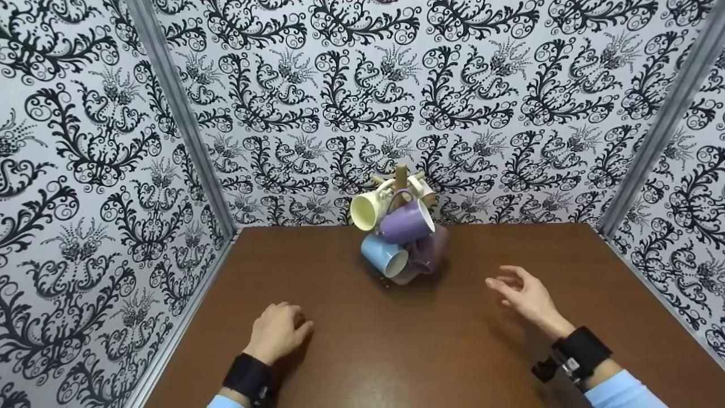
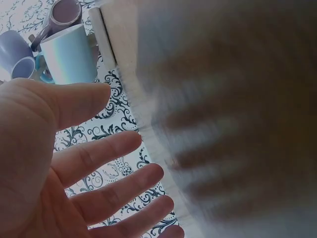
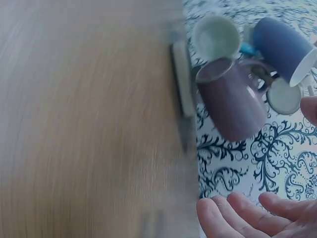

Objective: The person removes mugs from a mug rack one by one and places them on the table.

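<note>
A wooden mug tree [image 1: 401, 173] stands toward the back of the table with several mugs hung on it. On its upper pegs are a cream mug [image 1: 365, 211] and a purple mug [image 1: 406, 222]. Lower down hang a light blue mug [image 1: 379, 255] and a mauve mug [image 1: 435, 248], which partly hide the base. My left hand [image 1: 277, 331] is low over the table, front left of the tree, holding nothing. To the front right, my right hand [image 1: 527, 294] is held with relaxed, slightly bent fingers and nothing in them. Both hands are apart from the mugs.
The brown tabletop [image 1: 340, 351] reaches back to a wall [image 1: 453, 85] covered in black-and-white scroll pattern. Patterned panels also stand at left and right, joined by grey metal posts [image 1: 181, 113]. Another pale mug [image 1: 426, 190] is partly hidden behind the tree.
</note>
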A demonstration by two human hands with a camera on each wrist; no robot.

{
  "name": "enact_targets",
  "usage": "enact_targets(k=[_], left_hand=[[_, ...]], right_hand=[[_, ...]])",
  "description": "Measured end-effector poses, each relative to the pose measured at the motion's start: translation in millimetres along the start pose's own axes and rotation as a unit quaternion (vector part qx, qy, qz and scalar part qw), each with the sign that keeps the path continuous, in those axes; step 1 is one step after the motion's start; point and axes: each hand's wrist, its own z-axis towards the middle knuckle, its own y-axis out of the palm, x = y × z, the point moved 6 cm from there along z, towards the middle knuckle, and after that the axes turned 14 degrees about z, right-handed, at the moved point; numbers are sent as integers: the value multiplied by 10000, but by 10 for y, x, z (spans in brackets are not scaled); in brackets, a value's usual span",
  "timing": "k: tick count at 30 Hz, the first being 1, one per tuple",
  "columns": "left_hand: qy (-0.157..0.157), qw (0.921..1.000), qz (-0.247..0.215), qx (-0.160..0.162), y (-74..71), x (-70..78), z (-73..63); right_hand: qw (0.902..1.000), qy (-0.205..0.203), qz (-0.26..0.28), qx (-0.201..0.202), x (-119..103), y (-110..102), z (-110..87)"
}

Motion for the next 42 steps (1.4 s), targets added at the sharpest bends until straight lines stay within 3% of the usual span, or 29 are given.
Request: enact_targets(k=[3,9,15,24,32,42], left_hand=[[54,10000,-35,55,5,4,-3],[231,9992,-22,328,25,3,-19],[124,9999,35,-44,-41,53,-13],[96,9998,65,-161,-59,76,-11],[51,9996,162,-217,-49,76,-10],[212,9996,160,31,-93,115,-63]], right_hand=[[9972,236,700,-83,1,69,14],[9875,463,1506,-2,-24,167,43],[9740,535,2201,82,-85,231,75],[9435,605,3251,226,-129,363,106],[9236,598,3767,388,-197,520,120],[9136,615,4000,384,-247,723,133]])
